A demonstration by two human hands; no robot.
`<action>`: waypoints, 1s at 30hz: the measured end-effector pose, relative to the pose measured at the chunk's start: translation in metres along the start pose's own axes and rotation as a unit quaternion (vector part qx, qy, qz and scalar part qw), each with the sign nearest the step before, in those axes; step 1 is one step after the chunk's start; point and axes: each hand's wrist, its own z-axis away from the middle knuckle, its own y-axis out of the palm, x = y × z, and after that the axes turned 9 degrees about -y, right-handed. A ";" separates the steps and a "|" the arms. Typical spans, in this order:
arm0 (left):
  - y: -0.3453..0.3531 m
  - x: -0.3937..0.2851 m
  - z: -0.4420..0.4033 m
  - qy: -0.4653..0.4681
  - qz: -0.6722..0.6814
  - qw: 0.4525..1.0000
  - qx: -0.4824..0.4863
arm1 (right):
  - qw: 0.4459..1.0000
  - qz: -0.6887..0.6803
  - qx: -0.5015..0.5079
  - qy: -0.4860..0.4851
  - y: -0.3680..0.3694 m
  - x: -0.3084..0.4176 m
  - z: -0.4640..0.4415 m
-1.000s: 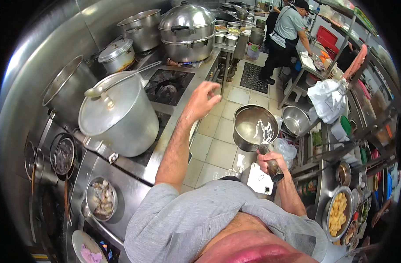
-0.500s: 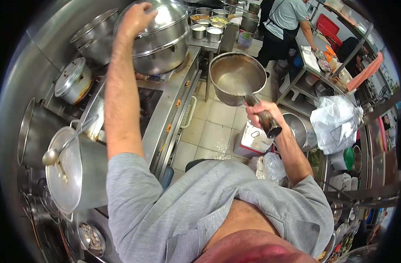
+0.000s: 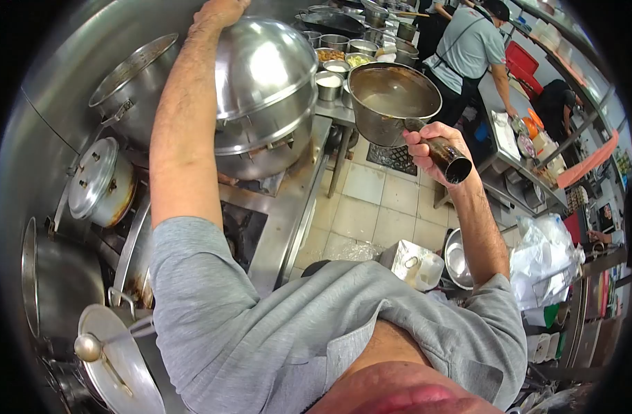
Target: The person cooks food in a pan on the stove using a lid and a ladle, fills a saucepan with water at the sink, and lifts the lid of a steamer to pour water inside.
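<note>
My right hand (image 3: 440, 153) is wrapped round the thick hollow handle of a large metal saucepan (image 3: 392, 127). The pan is raised above the floor, its wide mouth tipped into view and the handle's open end pointing at me. My left arm reaches far forward, with my left hand (image 3: 221, 11) at the top edge of the head view. Its fingers are mostly cut off by the frame, so I cannot make out whether they hold anything. Just right of that arm stands a big steamer with a shiny domed lid (image 3: 264, 65) on the steel stove.
A lidded pot (image 3: 102, 183), deep stockpots and a large lid (image 3: 112, 366) with a ladle line the left. Ahead are several food containers (image 3: 329, 84). A co-worker (image 3: 471, 52) stands at a right-hand counter. Plastic bags (image 3: 545, 259) and a cool box (image 3: 412, 264) sit nearby.
My left hand has moved from over the domed lid to beyond its far left side. The saucepan, still in my right hand, appears higher and farther right. The whole view has shifted.
</note>
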 end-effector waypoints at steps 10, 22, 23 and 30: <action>0.042 0.052 -0.077 0.049 -0.131 0.960 0.241 | 0.999 0.032 -0.008 0.004 0.036 0.028 -0.104; -0.091 0.076 -0.014 -0.005 0.066 0.998 0.015 | 0.969 0.221 0.093 -0.063 0.069 0.035 -0.190; -0.094 0.078 -0.011 -0.009 0.061 0.998 0.014 | 0.966 0.229 0.096 -0.077 0.069 0.033 -0.196; -0.108 0.083 0.006 -0.039 0.068 0.996 -0.036 | 0.946 0.302 0.054 -0.107 0.079 0.016 -0.213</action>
